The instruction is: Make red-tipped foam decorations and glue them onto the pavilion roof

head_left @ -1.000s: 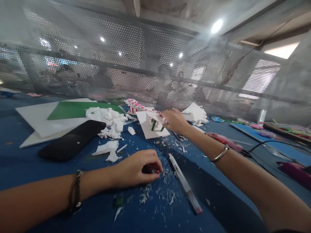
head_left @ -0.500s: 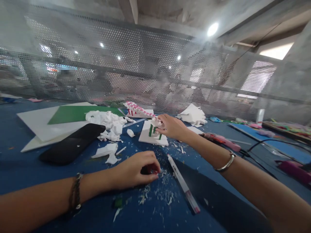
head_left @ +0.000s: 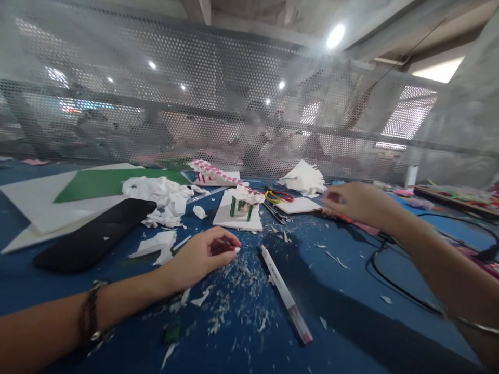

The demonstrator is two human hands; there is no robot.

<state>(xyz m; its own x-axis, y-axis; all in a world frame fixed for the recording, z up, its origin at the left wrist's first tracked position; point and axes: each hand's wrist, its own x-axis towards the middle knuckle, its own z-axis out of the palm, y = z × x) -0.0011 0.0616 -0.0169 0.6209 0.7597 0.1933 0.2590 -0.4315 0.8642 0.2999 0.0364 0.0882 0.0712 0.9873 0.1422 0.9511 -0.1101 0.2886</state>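
Observation:
My left hand (head_left: 205, 257) rests on the blue table, its fingers curled in a pinch; a trace of red and a tiny white bit show at the tips, too small to name. My right hand (head_left: 360, 205) is just above a pink glue gun (head_left: 366, 227), fingers bent and smeared by motion; contact is unclear. At the middle stands a small model (head_left: 247, 200) with green posts and a white, pink-spotted top on a white board (head_left: 222, 215). Behind it is a pink-and-white sloped model (head_left: 212, 171). A white marker (head_left: 283, 285) lies between my hands.
Scissors (head_left: 277, 197) and tweezers (head_left: 274, 213) lie beside the model. At left are a black case (head_left: 95, 234), crumpled tissue (head_left: 156, 191) and a green sheet (head_left: 117, 182). White scraps dot the table. A black cable (head_left: 401, 296) loops at right; a perforated metal screen (head_left: 218, 93) stands behind.
My right hand has let go of the small model, now set down nearer me, and moved right to the glue gun. My left hand stays pinched in about the same place.

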